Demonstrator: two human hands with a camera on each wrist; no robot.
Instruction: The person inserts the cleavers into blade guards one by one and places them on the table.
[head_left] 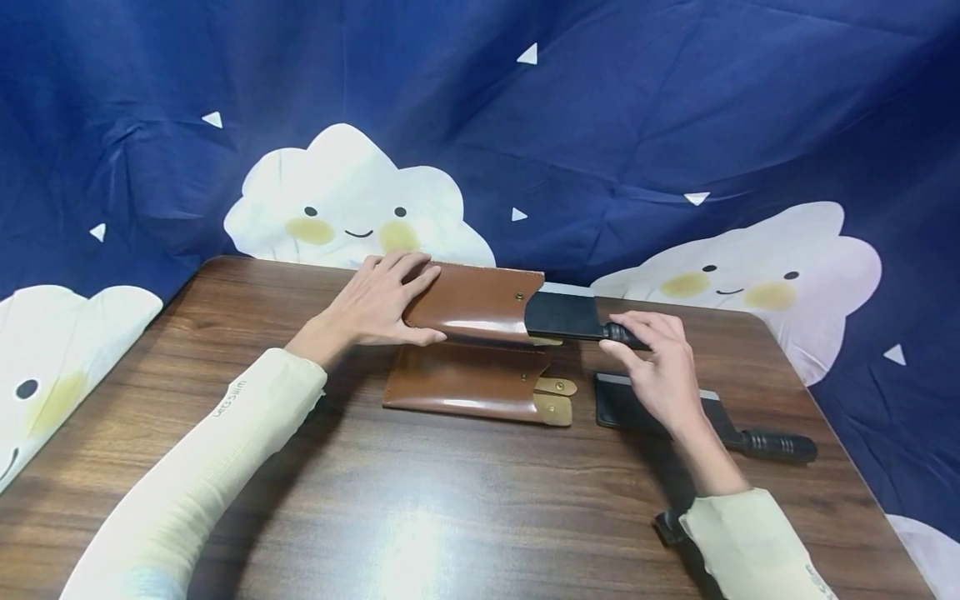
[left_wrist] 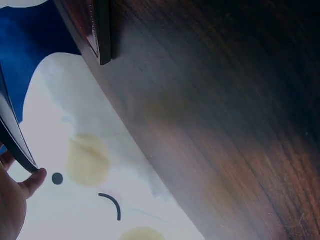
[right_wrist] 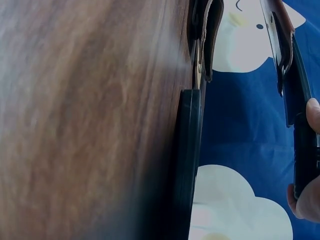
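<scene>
In the head view my left hand point(head_left: 382, 300) grips the closed end of a brown leather sheath point(head_left: 480, 304), raised above the table. My right hand point(head_left: 663, 367) holds the black handle of a cleaver point(head_left: 562, 310). Part of the cleaver's dark blade, with a bright strip along its upper edge, shows outside the sheath; the rest is hidden inside. The right wrist view shows the handle point(right_wrist: 305, 155) between the right thumb and fingers, with the blade entering the sheath mouth. At the left edge of the left wrist view, fingers point(left_wrist: 34, 182) hold the sheath's end.
A second brown sheath point(head_left: 465, 383) lies on the wooden table point(head_left: 337, 517) below the raised one, its tan straps point(head_left: 555, 386) to the right. Another black cleaver point(head_left: 780, 446) lies at the right. A small black object point(head_left: 667, 529) is partly hidden by the right sleeve.
</scene>
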